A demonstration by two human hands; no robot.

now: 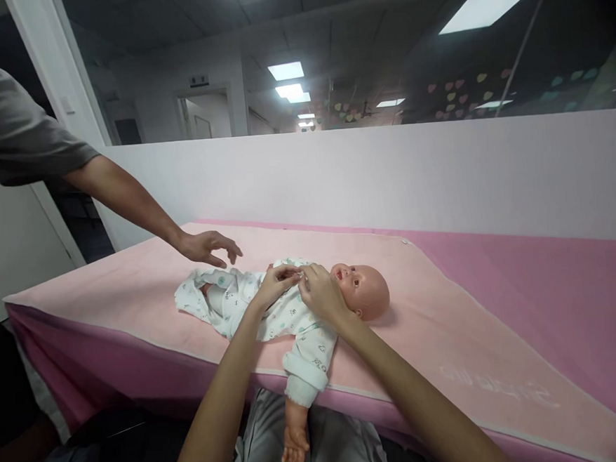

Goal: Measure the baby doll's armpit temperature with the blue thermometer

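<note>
So, a baby doll (pixel 307 329) lies on its back on a pale pink blanket (pixel 452 333), with its bald head (pixel 370 293) to the right and its legs to the left. It lies sideways in front of the person, I think so that both hands can get to its chest with no big stretch. The left hand (pixel 280 282) has its fingertips bunched up, and they seem to pinch the front of the doll's white clothes (pixel 280 323), just below the chin. The right hand (pixel 321 291) seems to pinch the same spot from the head side. Two hands there may help keep the soft cloth from slipping away. The tiny bit between the fingers is too small to tell. One doll arm (pixel 296 418) hangs past the blanket's near edge, above the person's grey pants (pixel 338 440), so maybe it is out of the way there. Its cuff (pixel 307 368) looks thick and folded back, maybe because the sleeve is long. Another person's hand (pixel 209 248) reaches in from the left, fingers loose and a bit bent, near the doll's legs; it does not seem to hold anything. The blanket lies over a darker pink cloth (pixel 545 299), maybe to make a soft bed, with a white wall (pixel 336 187) behind.
</note>
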